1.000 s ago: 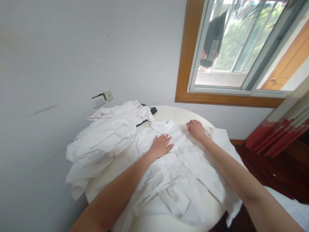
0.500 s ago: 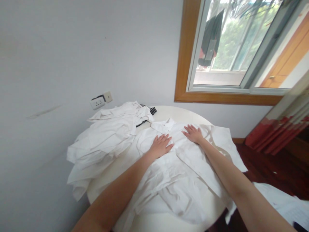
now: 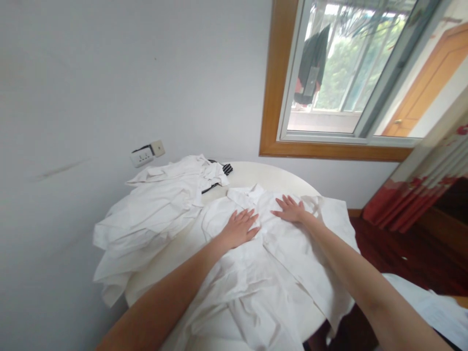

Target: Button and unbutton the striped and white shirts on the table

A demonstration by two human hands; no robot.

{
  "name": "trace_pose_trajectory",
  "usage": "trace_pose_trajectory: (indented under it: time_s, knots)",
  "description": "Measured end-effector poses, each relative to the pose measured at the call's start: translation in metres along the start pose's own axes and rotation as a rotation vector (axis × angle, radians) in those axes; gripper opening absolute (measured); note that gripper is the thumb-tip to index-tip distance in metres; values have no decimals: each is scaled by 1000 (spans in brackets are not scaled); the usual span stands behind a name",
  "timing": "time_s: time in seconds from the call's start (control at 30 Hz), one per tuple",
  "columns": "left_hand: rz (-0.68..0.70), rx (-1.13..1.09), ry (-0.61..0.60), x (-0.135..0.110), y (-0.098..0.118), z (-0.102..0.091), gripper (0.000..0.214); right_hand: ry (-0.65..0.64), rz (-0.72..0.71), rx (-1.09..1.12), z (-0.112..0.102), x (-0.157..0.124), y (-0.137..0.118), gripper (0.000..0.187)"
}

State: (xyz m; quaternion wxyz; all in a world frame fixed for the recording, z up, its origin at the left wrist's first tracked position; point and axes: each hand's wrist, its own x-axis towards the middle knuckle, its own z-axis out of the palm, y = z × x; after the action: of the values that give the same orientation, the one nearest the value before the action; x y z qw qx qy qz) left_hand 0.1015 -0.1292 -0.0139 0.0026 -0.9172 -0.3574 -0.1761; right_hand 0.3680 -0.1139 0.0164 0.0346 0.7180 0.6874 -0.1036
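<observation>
A white shirt (image 3: 278, 263) lies spread over a round white table (image 3: 263, 173), its collar (image 3: 245, 194) pointing to the far side. My left hand (image 3: 239, 226) rests flat on the shirt just below the collar, fingers stretched out. To its right my right hand (image 3: 290, 209) lies palm down on the shirt's chest, fingers apart. Neither hand holds anything.
A heap of white garments (image 3: 153, 209) covers the table's left side and hangs over its edge, with a black striped piece (image 3: 224, 169) behind it. A wall socket (image 3: 141, 157) is on the left wall. A wood-framed window (image 3: 329, 97) and red curtain (image 3: 413, 200) are at the right.
My right hand has opened from a loose grip at the shirt's right shoulder and slid left to lie flat near the collar. The left hand has stayed in place.
</observation>
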Motion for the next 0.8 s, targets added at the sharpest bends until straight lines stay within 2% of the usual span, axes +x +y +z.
trace_pose_trajectory:
  time_s: [0.1, 0.2, 0.3, 0.37, 0.6, 0.7, 0.8]
  knots:
    - [-2, 7, -76, 2, 2, -4, 53, -32, 8, -36, -7, 0, -4, 82]
    - [-20, 4, -143, 13, 2, -6, 54, 151, -76, -37, -4, 1, -25, 66]
    - [-16, -5, -165, 23, 0, -6, 56, 322, -291, 31, 8, 4, -51, 49]
    - [-14, -13, -149, 27, -1, -6, 55, 324, -353, 94, 16, 8, -62, 45]
    - [26, -119, 29, 28, 2, -11, 37, 296, -301, 117, 27, 20, -59, 46]
    - [20, -25, 21, 31, 3, -27, 33, 301, -278, 84, 27, 19, -56, 48]
    - [-124, 163, 31, 26, -8, -57, 33, 272, -265, 64, 26, 16, -52, 54]
